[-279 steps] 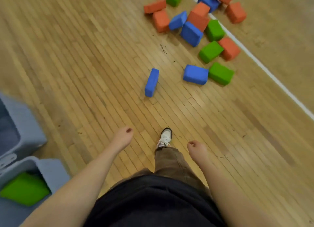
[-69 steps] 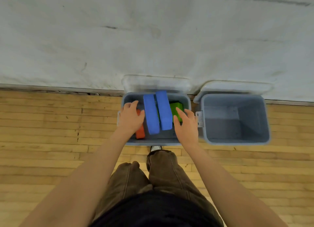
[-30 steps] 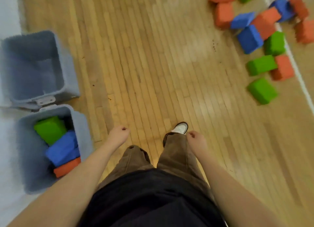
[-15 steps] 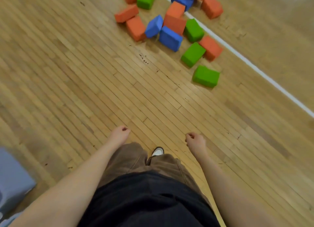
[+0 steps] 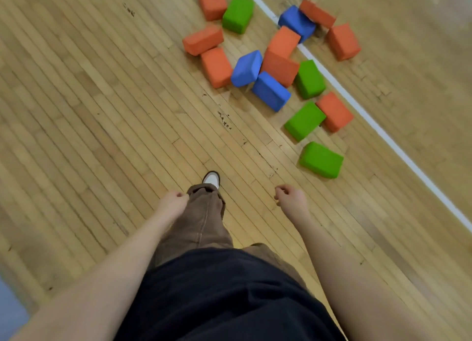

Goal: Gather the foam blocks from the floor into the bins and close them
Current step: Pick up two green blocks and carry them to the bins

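Seen from the head, a person stands on a wooden plank floor (image 5: 102, 110), the left hand (image 5: 171, 204) and right hand (image 5: 291, 198) hanging empty with loosely curled fingers (image 5: 279, 190) on either side of a brown trouser leg (image 5: 201, 220) and a white shoe (image 5: 212, 179). Ahead and to the right lies a scatter of foam blocks: the nearest green block (image 5: 321, 160) sits alone beside a white floor line (image 5: 383, 133), with another green block (image 5: 304, 120) touching an orange block (image 5: 334, 111) beyond it. Farther on, two blue blocks (image 5: 270, 90) crowd against more orange and green ones, some of them piled, and a sliver of grey-blue bin (image 5: 10, 307) shows at the lower left edge.
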